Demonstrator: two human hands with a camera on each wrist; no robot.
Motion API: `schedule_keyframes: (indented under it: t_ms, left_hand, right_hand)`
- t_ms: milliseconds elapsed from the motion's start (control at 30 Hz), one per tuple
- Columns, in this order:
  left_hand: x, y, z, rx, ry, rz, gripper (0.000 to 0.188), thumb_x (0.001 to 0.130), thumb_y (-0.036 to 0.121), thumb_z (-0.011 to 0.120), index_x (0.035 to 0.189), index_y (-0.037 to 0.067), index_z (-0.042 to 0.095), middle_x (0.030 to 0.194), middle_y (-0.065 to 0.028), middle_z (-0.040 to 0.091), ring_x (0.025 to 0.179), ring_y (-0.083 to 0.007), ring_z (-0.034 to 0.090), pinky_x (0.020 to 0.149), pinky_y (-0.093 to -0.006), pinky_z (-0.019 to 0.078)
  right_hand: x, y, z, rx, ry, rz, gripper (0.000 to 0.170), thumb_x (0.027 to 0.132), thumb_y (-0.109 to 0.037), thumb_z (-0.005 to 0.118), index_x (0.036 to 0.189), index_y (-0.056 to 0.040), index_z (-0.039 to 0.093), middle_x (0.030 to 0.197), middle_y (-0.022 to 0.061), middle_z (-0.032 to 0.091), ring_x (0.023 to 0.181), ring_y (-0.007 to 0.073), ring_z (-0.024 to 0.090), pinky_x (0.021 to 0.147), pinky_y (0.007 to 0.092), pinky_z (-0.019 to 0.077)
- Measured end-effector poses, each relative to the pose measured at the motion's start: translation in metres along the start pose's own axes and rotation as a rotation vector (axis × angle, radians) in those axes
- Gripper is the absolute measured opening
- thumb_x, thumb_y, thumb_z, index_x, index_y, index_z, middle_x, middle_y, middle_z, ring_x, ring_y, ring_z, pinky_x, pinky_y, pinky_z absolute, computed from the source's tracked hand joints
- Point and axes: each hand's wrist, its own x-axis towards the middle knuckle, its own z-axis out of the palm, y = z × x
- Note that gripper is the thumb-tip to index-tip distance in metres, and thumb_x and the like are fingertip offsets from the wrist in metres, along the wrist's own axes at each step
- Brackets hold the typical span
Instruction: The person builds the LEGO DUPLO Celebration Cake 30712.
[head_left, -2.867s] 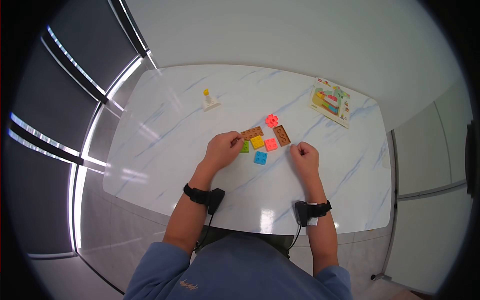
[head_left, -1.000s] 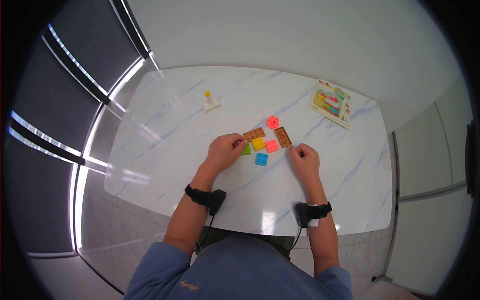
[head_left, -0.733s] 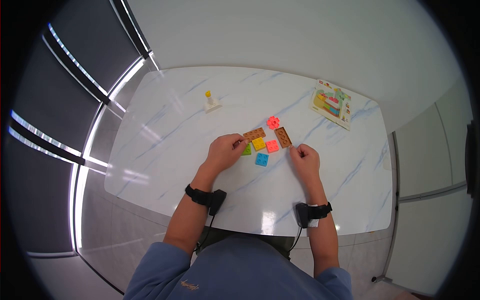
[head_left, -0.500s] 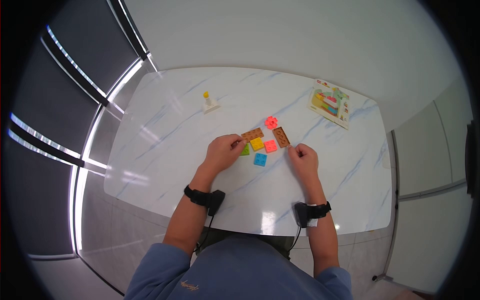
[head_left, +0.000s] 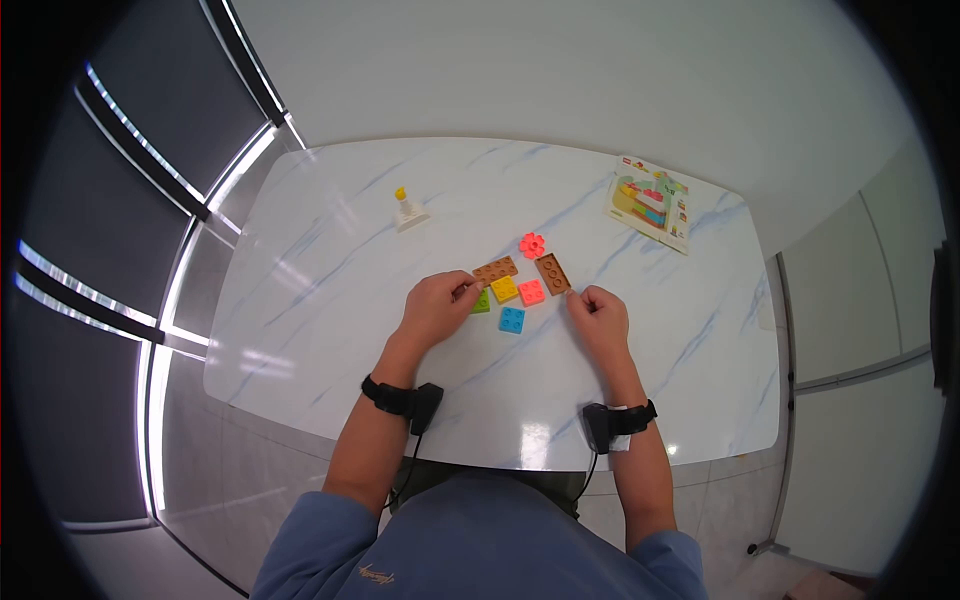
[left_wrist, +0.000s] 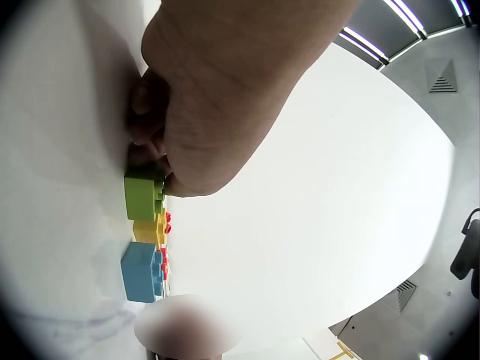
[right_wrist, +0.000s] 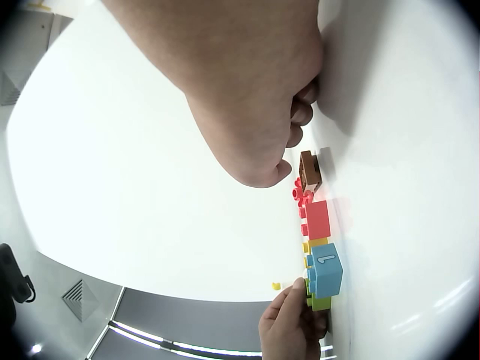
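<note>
In the head view the left hand (head_left: 437,306) rests on the table with loosely curled fingers, its fingertips at the green brick (head_left: 481,301) and the near corner of a studded brown brick (head_left: 494,270). In the left wrist view its thumb lies against or just over the green brick (left_wrist: 142,196). The right hand (head_left: 603,318), also loosely curled and holding nothing, rests beside an upturned brown brick (head_left: 553,274). Between the hands lie a yellow brick (head_left: 504,290), a coral brick (head_left: 531,292) and a blue brick (head_left: 512,320), marked 1 in the right wrist view. A coral flower (head_left: 532,245) lies beyond.
A white piece with a yellow top (head_left: 408,212) stands at the back left of the marble-patterned table (head_left: 330,340). A picture booklet (head_left: 650,205) lies at the back right. Each wrist wears a black strap with a camera and cable.
The whole table scene has shifted slightly left in the head view, as the camera turned. The hands and bricks keep nearly the same places relative to each other.
</note>
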Motion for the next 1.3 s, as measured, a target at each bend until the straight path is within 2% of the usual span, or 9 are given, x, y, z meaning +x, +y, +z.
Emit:
schedule_keyframes:
  t_ms: [633,1300]
  left_hand:
    - [-0.0001,0.0004,-0.0005,0.013,-0.006,0.004,0.022,0.091,0.026,0.064,0.092,0.006,0.072,0.073,-0.0090,0.066,0.066,-0.0235,0.062,0.063,-0.0348,0.0494]
    - [-0.0001,-0.0028,0.0005,-0.003,0.024,0.040,0.020,0.091,0.023,0.063,0.092,0.006,0.071,0.075,-0.0113,0.067,0.068,-0.0263,0.063,0.063,-0.0361,0.0497]
  right_hand:
    - [0.0000,-0.0028,-0.0020,-0.017,-0.012,0.011,0.033,0.084,-0.025,0.067,0.064,-0.0022,0.054,0.055,0.0096,0.051,0.050,0.0221,0.049,0.052,0.0355,0.0407]
    - [-0.0009,-0.0049,-0.0013,0.002,0.005,0.013,0.034,0.084,-0.024,0.068,0.064,-0.0016,0.052,0.054,0.0091,0.048,0.050,0.0206,0.046,0.051,0.0344,0.0385]
